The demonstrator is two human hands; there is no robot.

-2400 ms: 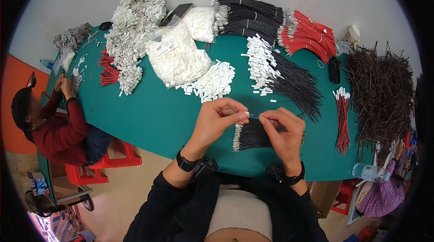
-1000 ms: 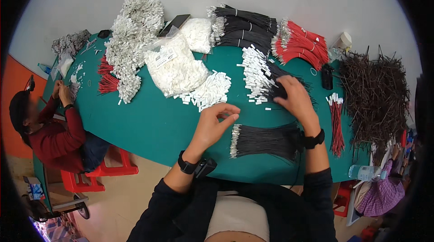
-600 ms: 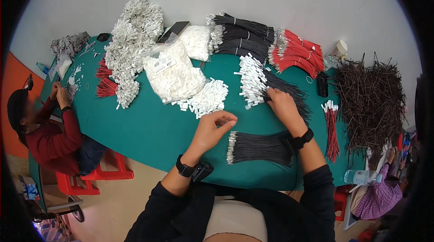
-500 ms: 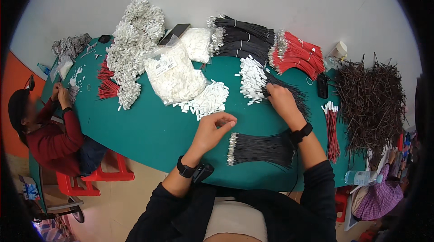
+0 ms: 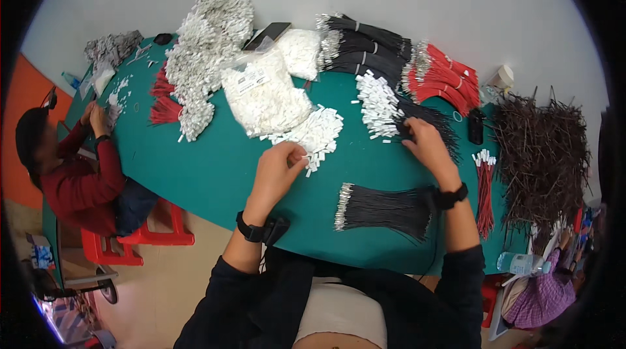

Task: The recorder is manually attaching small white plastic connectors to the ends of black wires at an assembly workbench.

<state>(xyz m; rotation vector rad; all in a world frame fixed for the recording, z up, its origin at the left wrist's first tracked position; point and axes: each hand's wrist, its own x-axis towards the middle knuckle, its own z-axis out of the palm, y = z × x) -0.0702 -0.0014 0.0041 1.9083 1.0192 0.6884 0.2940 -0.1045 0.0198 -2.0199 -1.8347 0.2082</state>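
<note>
Green tabletop [image 5: 215, 179] took up most of the view, near edge bowing across below both wrists, far edge by the grey wall. Seated co-worker [image 5: 81, 182] in dark red sat at its left edge. Tangled brown wire heap [image 5: 541, 160] covered the right end; heap of white-connector leads [image 5: 208, 42] stood far left. Clear bag of white sleeves [image 5: 264, 98] lay right of that. Banded black wire bundles [image 5: 372, 45] and banded red wire bundles [image 5: 443, 78] lined the far edge. Flat black wire bundle [image 5: 385, 209], silvery terminals facing left, lay closest to the wearer; green surface showed between it and the near edge, and a wider green stretch ran left from its terminals toward the co-worker. White-sleeved black wires [image 5: 378, 107] fanned out beyond it, with a green strip between the two. Right hand [image 5: 430, 150] was over the dark part of that fan, thumb and index bent with a gap showing; couldn't tell if a wire was held. Left hand [image 5: 279, 169] was at the near edge of the loose white sleeve pile [image 5: 319, 130], thumb and forefinger curled close; couldn't tell if a sleeve was pinched. Slim red-and-black wire bundle [image 5: 485, 196], white tips up-table, lay between right forearm and brown heap. Smaller stuff: clear bottle [image 5: 521, 263] by the near right edge, white cup [image 5: 502, 76] at the far right.
</note>
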